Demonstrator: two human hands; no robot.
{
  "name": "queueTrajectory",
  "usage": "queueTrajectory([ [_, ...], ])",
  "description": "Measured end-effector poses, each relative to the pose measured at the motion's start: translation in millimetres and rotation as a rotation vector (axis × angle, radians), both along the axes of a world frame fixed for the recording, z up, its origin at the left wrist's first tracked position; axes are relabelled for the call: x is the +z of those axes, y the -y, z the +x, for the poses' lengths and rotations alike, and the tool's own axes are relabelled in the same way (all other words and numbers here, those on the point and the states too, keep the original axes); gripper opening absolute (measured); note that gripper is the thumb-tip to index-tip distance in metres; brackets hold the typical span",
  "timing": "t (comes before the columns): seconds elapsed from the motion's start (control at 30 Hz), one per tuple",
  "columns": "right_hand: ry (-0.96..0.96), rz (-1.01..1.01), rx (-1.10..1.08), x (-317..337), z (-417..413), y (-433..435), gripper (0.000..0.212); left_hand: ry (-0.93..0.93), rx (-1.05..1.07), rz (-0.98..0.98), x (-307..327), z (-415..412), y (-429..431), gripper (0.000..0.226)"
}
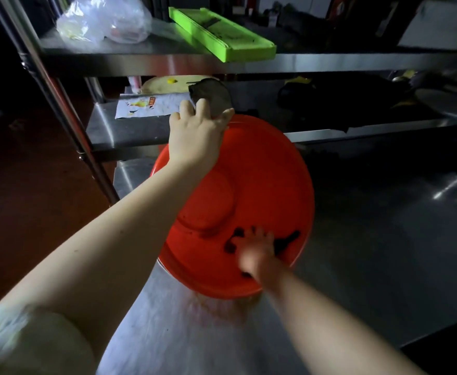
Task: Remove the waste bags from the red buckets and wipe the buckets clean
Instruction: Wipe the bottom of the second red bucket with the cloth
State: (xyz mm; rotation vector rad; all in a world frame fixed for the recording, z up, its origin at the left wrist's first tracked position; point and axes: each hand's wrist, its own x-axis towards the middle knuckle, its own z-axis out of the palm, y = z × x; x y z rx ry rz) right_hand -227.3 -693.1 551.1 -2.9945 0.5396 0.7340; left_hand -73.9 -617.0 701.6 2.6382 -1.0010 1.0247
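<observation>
A red bucket (pixel 262 190) stands tilted on a steel table (pixel 384 253), its open mouth turned toward me. My left hand (pixel 197 131) grips the bucket's far upper rim, fingers curled over the edge. Inside the bucket, low on the near wall, my right hand (pixel 257 253) presses a dark cloth (pixel 287 240) against the plastic; the hand is blurred. Dark smears show around the cloth. No waste bag is visible in the bucket.
A steel rack rises behind the bucket. Its upper shelf (pixel 330 63) carries a green slicer (pixel 222 33) and a clear plastic bag (pixel 105 20). The lower shelf holds a printed paper (pixel 146 105), a round board and dark items. A rack post (pixel 59 104) stands left.
</observation>
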Motion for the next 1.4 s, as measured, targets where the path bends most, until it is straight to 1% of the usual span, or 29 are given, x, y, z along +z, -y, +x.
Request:
queueTrajectory([
  [0.03,0.047,0.326,-0.11,-0.7,4.0,-23.3,0.044,0.016,-0.016,0.012,1.0,-2.9,3.6,0.04],
  [0.07,0.144,0.67,-0.192,0.6,8.0,-45.9,0.043,0.035,-0.031,0.028,2.0,-5.4,6.3,0.04],
  [0.1,0.282,0.922,-0.22,6.5,7.3,-64.9,0.041,0.052,-0.04,0.035,2.2,-5.8,8.0,0.04],
  [0.13,0.422,1.036,-0.217,10.6,3.0,-77.3,0.041,0.047,-0.04,0.04,1.6,-4.3,7.8,0.04],
  [0.17,0.502,1.074,-0.209,13.6,-5.9,-81.5,0.045,0.028,-0.036,0.039,0.4,-1.7,6.0,0.04],
  [0.2,0.512,1.061,-0.169,12.9,-16.4,-76.5,0.049,0.012,-0.032,0.029,-0.9,0.8,3.3,0.041],
  [0.23,0.464,1.004,-0.091,13.0,-27.0,-64.7,0.052,0.01,-0.035,0.015,-1.2,2.2,0.6,0.041],
  [0.27,0.386,0.87,0.019,12.5,-35.6,-45.8,0.054,0.011,-0.051,0.01,0.1,1.6,-1.2,0.041],
  [0.3,0.28,0.653,0.138,12.2,-40.7,-22.2,0.055,0.01,-0.084,0.012,1.9,0.2,-2.0,0.04],
  [0.33,0.157,0.377,0.199,12.5,-41.2,3.3,0.054,0.01,-0.12,0.018,3.0,-2.0,-1.7,0.039],
  [0.37,0.059,0.125,0.23,18.6,-39.2,26.1,0.052,0.009,-0.143,0.026,3.4,-4.4,-1.2,0.038],
  [0.4,0.006,-0.062,0.248,24.0,-33.3,42.6,0.048,0.005,-0.152,0.026,4.6,-5.9,-0.6,0.039],
  [0.47,-0.01,-0.274,0.264,32.2,-21.8,56.6,0.042,-0.057,-0.175,0.023,8.6,-1.8,1.8,0.05],
  [0.5,0.004,-0.319,0.258,34.2,-17.1,55.9,0.04,-0.125,-0.209,0.034,12.6,3.3,4.3,0.06],
  [0.57,0.031,-0.309,0.191,31.1,-10.3,47.6,0.038,-0.271,-0.305,0.074,26.6,12.6,11.7,0.076],
  [0.6,0.048,-0.289,0.157,28.1,-8.0,43.2,0.036,-0.328,-0.305,0.08,34.2,16.7,14.6,0.078],
  [0.63,0.069,-0.273,0.128,25.2,-5.4,39.6,0.036,-0.369,-0.263,0.053,41.0,19.8,14.9,0.076],
  [0.7,0.087,-0.237,0.084,22.7,-1.2,37.4,0.035,-0.432,-0.08,-0.076,43.6,21.0,1.7,0.074],
  [0.77,0.061,-0.18,0.059,18.8,-2.0,38.0,0.036,-0.513,0.114,-0.244,23.8,5.9,-30.8,0.06],
  [0.83,0.014,-0.127,0.031,16.0,-6.8,37.9,0.038,-0.54,0.112,-0.42,-7.4,-21.2,-61.5,0.042],
  [0.9,0.0,-0.097,0.009,14.0,-14.8,34.6,0.041,-0.503,0.069,-0.517,-29.7,-40.5,-70.0,0.037],
  [0.93,0.024,-0.066,-0.014,12.6,-19.7,30.7,0.04,-0.49,0.075,-0.527,-33.9,-43.7,-67.0,0.036],
  [1.0,0.088,0.047,-0.08,9.3,-31.7,15.5,0.039,-0.444,0.063,-0.475,-30.9,-45.9,-58.3,0.034],
  [1.07,0.172,0.186,-0.13,6.4,-45.2,-7.3,0.038,-0.33,0.004,-0.392,-21.2,-51.2,-56.5,0.03],
  [1.13,0.264,0.344,-0.156,7.1,-57.7,-35.8,0.043,-0.207,-0.042,-0.315,-15.0,-56.7,-64.4,0.029],
  [1.23,0.308,0.587,-0.062,-3.1,-65.9,-83.6,0.04,-0.052,-0.034,-0.218,-11.0,-61.4,-84.2,0.032],
  [1.27,0.31,0.635,-0.023,-10.2,-66.6,-96.2,0.044,-0.019,-0.019,-0.198,-11.6,-62.8,-88.6,0.032],
  [1.33,0.318,0.666,-0.002,-25.2,-69.2,-109.2,0.056,0.028,-0.021,-0.164,-12.5,-69.4,-89.4,0.033],
  [1.4,0.288,0.718,0.022,-30.3,-76.4,-102.7,0.055,0.037,-0.078,-0.126,-10.8,-75.5,-81.2,0.035],
])
